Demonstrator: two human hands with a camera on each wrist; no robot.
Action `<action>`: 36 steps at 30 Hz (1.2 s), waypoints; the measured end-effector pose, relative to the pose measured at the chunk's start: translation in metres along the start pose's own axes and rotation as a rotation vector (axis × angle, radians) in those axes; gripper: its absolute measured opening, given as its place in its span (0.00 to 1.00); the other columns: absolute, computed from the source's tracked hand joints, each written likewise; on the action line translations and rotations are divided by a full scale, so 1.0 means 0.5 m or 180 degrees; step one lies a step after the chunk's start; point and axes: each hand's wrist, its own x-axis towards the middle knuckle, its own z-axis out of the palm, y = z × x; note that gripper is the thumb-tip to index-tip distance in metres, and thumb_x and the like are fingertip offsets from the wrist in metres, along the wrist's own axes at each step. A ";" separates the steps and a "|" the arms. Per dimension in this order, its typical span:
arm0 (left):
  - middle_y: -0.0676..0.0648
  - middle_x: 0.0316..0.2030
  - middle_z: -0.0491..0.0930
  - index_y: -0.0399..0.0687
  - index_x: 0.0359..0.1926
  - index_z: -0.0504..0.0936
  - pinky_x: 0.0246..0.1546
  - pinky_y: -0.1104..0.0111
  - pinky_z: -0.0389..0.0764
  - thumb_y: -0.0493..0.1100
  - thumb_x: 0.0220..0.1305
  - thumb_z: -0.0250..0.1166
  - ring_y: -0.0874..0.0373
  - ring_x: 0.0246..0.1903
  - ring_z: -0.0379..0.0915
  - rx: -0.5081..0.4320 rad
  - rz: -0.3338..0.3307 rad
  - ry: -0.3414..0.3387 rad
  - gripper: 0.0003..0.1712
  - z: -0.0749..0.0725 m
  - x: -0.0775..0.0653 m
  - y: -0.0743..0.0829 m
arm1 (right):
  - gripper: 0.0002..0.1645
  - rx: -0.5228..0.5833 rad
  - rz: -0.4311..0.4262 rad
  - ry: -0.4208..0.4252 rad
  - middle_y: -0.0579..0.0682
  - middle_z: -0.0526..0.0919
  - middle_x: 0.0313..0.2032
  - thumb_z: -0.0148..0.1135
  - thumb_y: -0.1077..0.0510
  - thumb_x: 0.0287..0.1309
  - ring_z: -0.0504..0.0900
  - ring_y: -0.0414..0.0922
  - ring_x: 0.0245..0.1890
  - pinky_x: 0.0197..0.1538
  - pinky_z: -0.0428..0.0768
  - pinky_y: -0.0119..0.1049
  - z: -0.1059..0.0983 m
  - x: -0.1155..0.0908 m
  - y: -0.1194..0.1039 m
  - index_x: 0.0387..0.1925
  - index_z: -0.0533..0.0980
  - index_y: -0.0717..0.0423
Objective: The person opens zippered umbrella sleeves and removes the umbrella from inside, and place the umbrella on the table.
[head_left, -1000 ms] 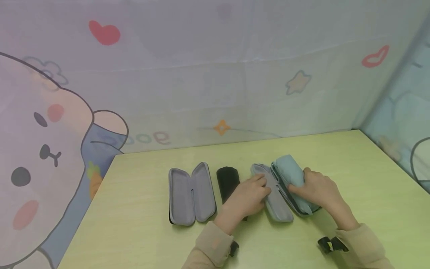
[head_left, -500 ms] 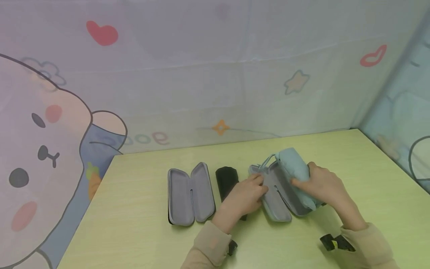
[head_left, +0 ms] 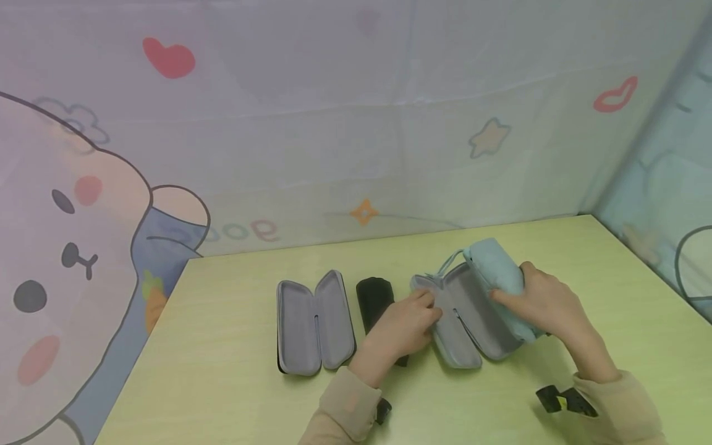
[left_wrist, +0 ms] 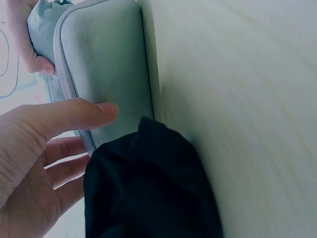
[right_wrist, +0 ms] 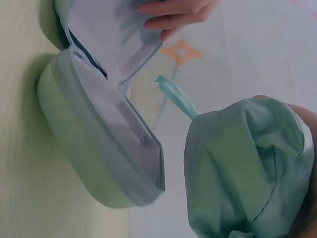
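Observation:
My right hand (head_left: 550, 303) grips a light blue-green folded umbrella (head_left: 497, 272), wrapped in its cloth, with a thin wrist loop at its far end. It hangs over the right half of an open light green zip case (head_left: 489, 327) with grey lining. In the right wrist view the umbrella (right_wrist: 237, 168) stands apart from the case (right_wrist: 99, 144). My left hand (head_left: 405, 324) pinches the left half's rim; in the left wrist view its thumb lies on the outer shell (left_wrist: 109, 64) and the other fingers are behind the rim.
Left of the green case lies a black folded umbrella (head_left: 375, 300), partly hidden under my left forearm. Farther left, a second grey-lined case (head_left: 300, 327) lies open. A printed cloth backdrop (head_left: 334, 142) rises behind the pale table (head_left: 222, 395).
My right hand has lifted the blue-green umbrella up out of the green case and shifted it slightly right, uncovering the grey lining. The left hand stays nearly still on the rim.

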 end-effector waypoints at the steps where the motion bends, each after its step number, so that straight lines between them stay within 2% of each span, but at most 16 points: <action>1: 0.54 0.42 0.78 0.55 0.41 0.85 0.33 0.75 0.78 0.40 0.55 0.68 0.61 0.50 0.71 -0.0001 -0.0001 -0.0008 0.11 0.000 0.000 0.000 | 0.49 0.0002 0.0006 0.0008 0.68 0.79 0.38 0.59 0.33 0.53 0.79 0.53 0.28 0.23 0.73 0.40 -0.002 0.001 0.003 0.53 0.64 0.76; 7: 0.54 0.43 0.77 0.55 0.42 0.84 0.33 0.74 0.78 0.40 0.55 0.68 0.61 0.53 0.71 -0.0037 -0.0016 -0.0056 0.12 0.001 0.001 -0.001 | 0.52 0.0001 0.0054 0.0014 0.69 0.79 0.40 0.57 0.31 0.53 0.79 0.53 0.29 0.24 0.72 0.39 -0.011 0.003 0.019 0.55 0.63 0.76; 14: 0.55 0.38 0.74 0.54 0.38 0.83 0.30 0.76 0.73 0.40 0.54 0.68 0.63 0.41 0.69 -0.0106 0.0000 -0.0059 0.09 0.003 -0.002 -0.008 | 0.51 0.0003 0.0067 0.0014 0.69 0.79 0.40 0.57 0.32 0.54 0.79 0.53 0.29 0.25 0.72 0.39 -0.016 0.005 0.032 0.55 0.63 0.77; 18: 0.55 0.37 0.73 0.54 0.38 0.83 0.30 0.77 0.71 0.39 0.53 0.68 0.63 0.39 0.67 -0.0137 -0.0005 -0.0090 0.09 0.004 -0.003 -0.011 | 0.52 0.0034 0.0102 -0.0022 0.71 0.79 0.40 0.57 0.32 0.54 0.80 0.53 0.28 0.25 0.73 0.39 -0.018 0.005 0.042 0.55 0.62 0.78; 36: 0.55 0.40 0.74 0.54 0.42 0.83 0.32 0.77 0.72 0.40 0.55 0.68 0.63 0.39 0.67 -0.0213 -0.0013 -0.0226 0.11 0.001 0.001 -0.012 | 0.57 0.0128 0.0262 -0.0184 0.74 0.77 0.41 0.53 0.30 0.57 0.80 0.54 0.28 0.24 0.74 0.40 -0.026 0.015 0.093 0.59 0.56 0.82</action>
